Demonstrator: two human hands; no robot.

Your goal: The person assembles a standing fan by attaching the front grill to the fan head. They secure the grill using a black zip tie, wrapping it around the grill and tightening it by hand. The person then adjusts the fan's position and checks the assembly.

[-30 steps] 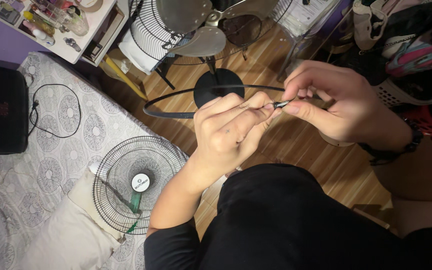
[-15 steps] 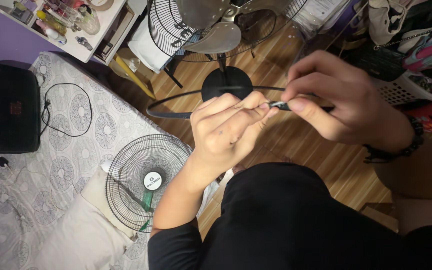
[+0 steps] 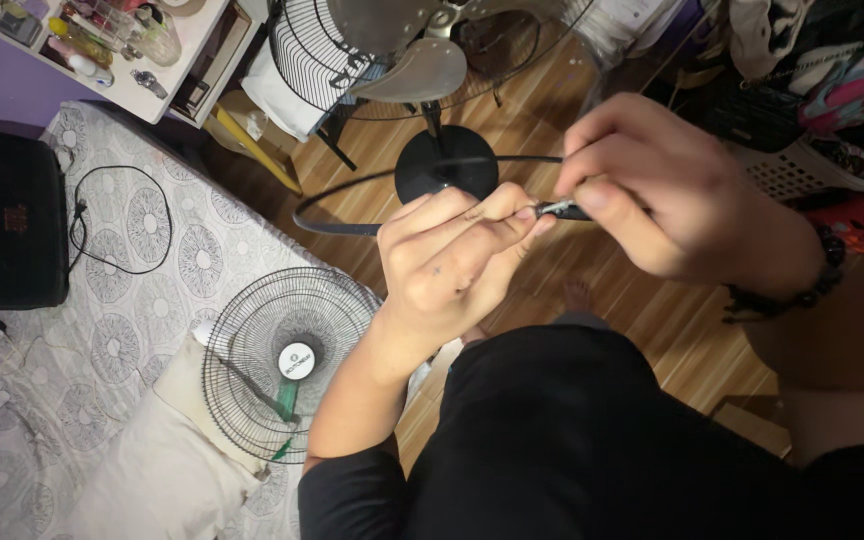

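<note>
My left hand (image 3: 452, 270) and my right hand (image 3: 667, 190) meet over the floor, both pinching the small clasp (image 3: 562, 209) where the ends of a thin black fan-guard ring (image 3: 327, 215) join. The ring curves away to the left and back behind my hands. A round black wire fan grille (image 3: 287, 360) with a white centre cap lies on the bed at lower left. A standing fan (image 3: 422, 60) with grey blades and a black round base (image 3: 445, 165) stands on the wooden floor beyond my hands.
A patterned bed sheet (image 3: 132, 260) carries a black box-shaped device (image 3: 2, 230), a looped black cable (image 3: 117, 220) and a pale pillow (image 3: 152, 460). A white shelf (image 3: 122, 60) with bottles stands top left. Baskets and clothes (image 3: 812, 110) crowd the top right.
My hands stay pinched on the ring's clasp, shifting slightly. The view drifted a little, so the grille and fan sit slightly differently in frame.
</note>
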